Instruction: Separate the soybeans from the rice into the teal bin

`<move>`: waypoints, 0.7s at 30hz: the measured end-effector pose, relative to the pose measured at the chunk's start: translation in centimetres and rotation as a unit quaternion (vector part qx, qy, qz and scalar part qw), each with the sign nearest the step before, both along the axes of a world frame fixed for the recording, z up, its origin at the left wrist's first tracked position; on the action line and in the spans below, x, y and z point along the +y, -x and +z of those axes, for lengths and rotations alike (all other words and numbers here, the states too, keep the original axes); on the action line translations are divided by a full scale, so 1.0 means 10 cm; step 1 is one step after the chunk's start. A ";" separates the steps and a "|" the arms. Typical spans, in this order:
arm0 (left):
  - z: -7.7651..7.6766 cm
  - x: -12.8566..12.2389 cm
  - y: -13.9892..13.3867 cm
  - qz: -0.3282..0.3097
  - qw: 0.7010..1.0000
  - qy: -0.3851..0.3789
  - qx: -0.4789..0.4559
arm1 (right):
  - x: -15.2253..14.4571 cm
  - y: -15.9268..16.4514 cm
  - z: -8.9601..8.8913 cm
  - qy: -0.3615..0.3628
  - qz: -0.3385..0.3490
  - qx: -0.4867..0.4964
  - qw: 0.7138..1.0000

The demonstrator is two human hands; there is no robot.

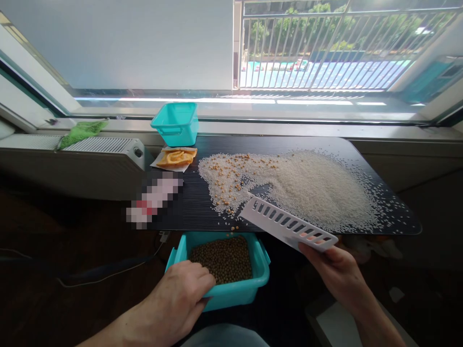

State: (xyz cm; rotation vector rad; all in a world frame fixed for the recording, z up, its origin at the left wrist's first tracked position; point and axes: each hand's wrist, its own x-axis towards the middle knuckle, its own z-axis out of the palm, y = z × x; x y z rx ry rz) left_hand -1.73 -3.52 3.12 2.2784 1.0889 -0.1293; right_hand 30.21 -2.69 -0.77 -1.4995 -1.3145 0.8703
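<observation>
My right hand (334, 270) grips one end of a white slotted plastic strip (265, 225), which slants over the table's front edge. Its far end touches white rice-like grains (311, 188) spread across the dark table (191, 202). Yellow-brown round beans (224, 180) lie scattered on the left part of the grains. My left hand (190, 289) is closed around the near rim of a teal plastic bin (240, 290). Small brown-green round beans or pellets (224, 260) cover the bin's bottom. The bin sits below the table's front edge, and a few yellow beans lie at that edge above it.
Another teal bin (177, 127) stands at the table's back left. In front of it, something orange-yellow and folded (175, 158) rests on white paper. A blurred pinkish item (155, 200) lies nearer. A radiator (108, 164) with a green cloth (83, 131) is left, a window behind.
</observation>
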 end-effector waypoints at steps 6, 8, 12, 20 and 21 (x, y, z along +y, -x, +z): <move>0.00 0.00 0.01 -0.003 1.000 -0.009 -0.008 | -0.08 0.09 0.11 0.040 0.041 0.014 0.998; 0.01 0.00 0.00 -0.002 1.000 -0.014 -0.007 | -0.05 0.10 0.14 0.037 0.049 0.010 0.998; 0.02 -0.01 0.00 -0.003 1.000 -0.017 0.003 | -0.02 0.06 0.13 0.033 0.086 -0.009 0.996; 0.02 -0.01 0.00 0.000 1.000 -0.012 0.000 | 0.09 0.05 0.11 0.003 0.041 -0.023 0.999; 0.02 -0.01 0.00 0.000 1.000 -0.010 0.000 | 0.14 0.07 0.12 0.001 0.035 -0.022 0.999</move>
